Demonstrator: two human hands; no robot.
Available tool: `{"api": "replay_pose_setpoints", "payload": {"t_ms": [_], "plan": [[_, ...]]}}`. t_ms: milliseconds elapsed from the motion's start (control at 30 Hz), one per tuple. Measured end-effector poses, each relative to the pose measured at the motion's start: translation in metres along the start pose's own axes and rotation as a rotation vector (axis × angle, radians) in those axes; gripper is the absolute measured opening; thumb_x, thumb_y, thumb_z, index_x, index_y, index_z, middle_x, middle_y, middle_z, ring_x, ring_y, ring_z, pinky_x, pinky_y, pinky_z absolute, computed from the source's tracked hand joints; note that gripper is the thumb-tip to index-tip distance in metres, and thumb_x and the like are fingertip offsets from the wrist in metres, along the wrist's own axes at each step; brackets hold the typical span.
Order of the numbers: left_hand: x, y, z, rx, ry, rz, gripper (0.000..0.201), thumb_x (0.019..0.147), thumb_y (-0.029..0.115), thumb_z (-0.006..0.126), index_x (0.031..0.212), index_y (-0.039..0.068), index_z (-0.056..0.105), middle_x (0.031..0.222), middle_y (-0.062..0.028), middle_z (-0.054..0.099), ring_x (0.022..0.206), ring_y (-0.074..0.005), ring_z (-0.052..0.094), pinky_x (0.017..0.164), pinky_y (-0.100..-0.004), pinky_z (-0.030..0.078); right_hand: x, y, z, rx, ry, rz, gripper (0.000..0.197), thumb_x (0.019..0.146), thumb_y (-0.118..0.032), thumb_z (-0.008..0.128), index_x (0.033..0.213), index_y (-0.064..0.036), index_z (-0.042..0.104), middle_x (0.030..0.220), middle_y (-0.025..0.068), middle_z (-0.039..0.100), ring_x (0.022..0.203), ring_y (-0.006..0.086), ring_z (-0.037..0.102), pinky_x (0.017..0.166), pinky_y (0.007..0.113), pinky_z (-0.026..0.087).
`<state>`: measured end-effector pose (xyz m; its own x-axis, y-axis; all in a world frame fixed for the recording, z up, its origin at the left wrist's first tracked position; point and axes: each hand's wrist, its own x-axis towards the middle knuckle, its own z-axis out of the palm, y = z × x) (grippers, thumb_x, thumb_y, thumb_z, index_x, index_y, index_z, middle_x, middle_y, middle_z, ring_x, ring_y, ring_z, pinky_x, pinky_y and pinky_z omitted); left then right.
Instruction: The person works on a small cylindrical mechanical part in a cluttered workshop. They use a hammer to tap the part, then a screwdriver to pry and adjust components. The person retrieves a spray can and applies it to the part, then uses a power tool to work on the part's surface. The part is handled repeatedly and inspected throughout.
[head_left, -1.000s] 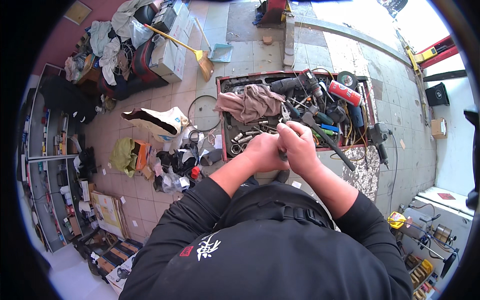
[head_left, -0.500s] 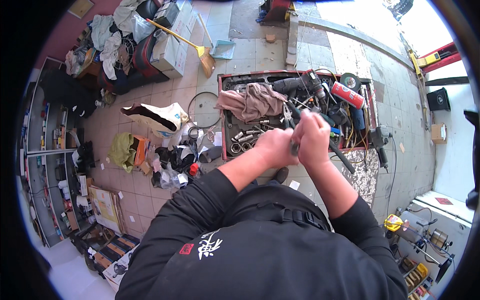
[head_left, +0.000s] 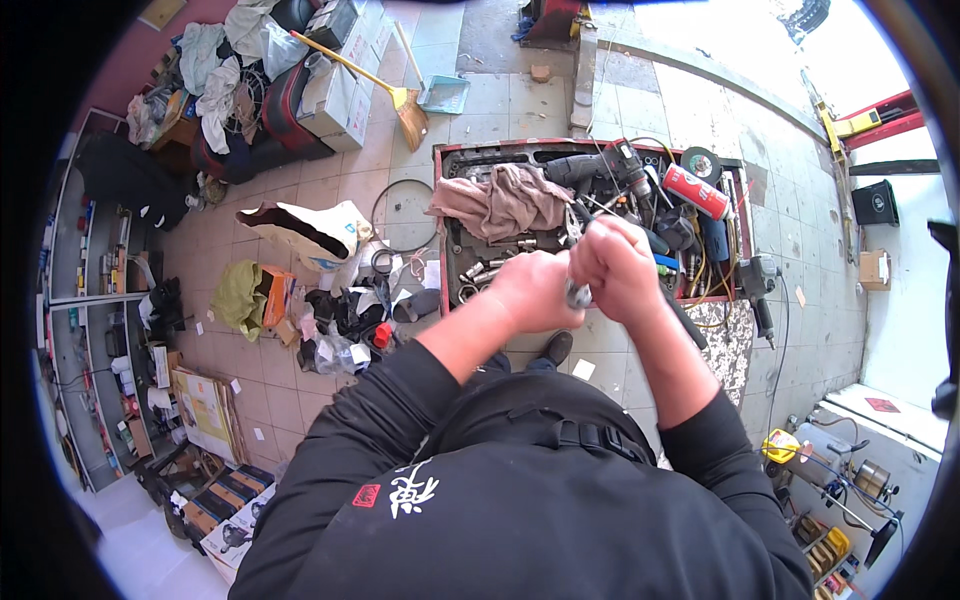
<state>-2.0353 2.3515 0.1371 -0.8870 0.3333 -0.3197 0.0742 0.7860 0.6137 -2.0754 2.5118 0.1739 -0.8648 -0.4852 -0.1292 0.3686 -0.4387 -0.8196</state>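
Observation:
My left hand [head_left: 538, 290] and my right hand [head_left: 613, 262] are closed close together in front of my waist, over the near edge of the tool tray [head_left: 595, 146]. A metal tool with a rounded silver end [head_left: 578, 295] shows between them, and both fists are wrapped round it. My fingers hide most of it, so its exact kind cannot be made out. Just beyond my hands lie pliers [head_left: 573, 226] and a crumpled pinkish-brown rag [head_left: 505, 203]. Several sockets [head_left: 485, 272] sit in the tray beside my left wrist.
A cordless power tool [head_left: 625, 165], a red spray can [head_left: 696, 192] and a grinding disc [head_left: 700, 163] crowd the tray's right side. A corded drill [head_left: 762, 285] stands right of it. Left on the floor are an open sack [head_left: 345, 225], a black loop [head_left: 385, 200] and plastic litter.
Both hands have shifted slightly left and toward me, still closed together. The rounded silver end shows more clearly between them now.

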Motion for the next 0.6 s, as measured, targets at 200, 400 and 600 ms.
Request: {"api": "replay_pose_setpoints", "payload": {"t_ms": [200,400,600], "plan": [[-0.005,-0.006,-0.013,0.077,0.093,0.072,0.057,0.073,0.044,0.09,0.113,0.008,0.072,0.103,-0.0194,0.081,0.1,-0.0407,0.08,0.091,-0.0503,0.065,-0.008,0.024,0.015,-0.196,0.364,-0.167,0.04,0.113,-0.018,0.061,0.076,-0.0099,0.047,0.062,-0.0007,0.041,0.053,0.0135,0.041,0.056,0.035,0.039],[-0.007,-0.076,0.012,-0.305,-0.307,0.362,0.061,0.07,0.043,0.095,0.114,0.006,0.073,0.11,-0.0214,0.08,0.103,-0.0399,0.079,0.094,-0.0492,0.062,-0.004,-0.027,-0.003,0.188,-0.585,0.041,0.04,0.111,-0.016,0.058,0.073,-0.0082,0.046,0.057,0.0026,0.044,0.05,0.0175,0.04,0.055,0.039,0.038],[-0.068,-0.131,0.03,-0.114,-0.261,-0.043,0.066,0.07,0.043,0.097,0.12,0.005,0.074,0.106,-0.0232,0.08,0.106,-0.0438,0.078,0.094,-0.0503,0.061,-0.006,-0.068,-0.061,-0.068,0.085,-0.087,0.024,0.112,-0.015,0.058,0.089,-0.0106,0.052,0.071,-0.0006,0.047,0.062,0.0172,0.046,0.067,0.036,0.046]]}}
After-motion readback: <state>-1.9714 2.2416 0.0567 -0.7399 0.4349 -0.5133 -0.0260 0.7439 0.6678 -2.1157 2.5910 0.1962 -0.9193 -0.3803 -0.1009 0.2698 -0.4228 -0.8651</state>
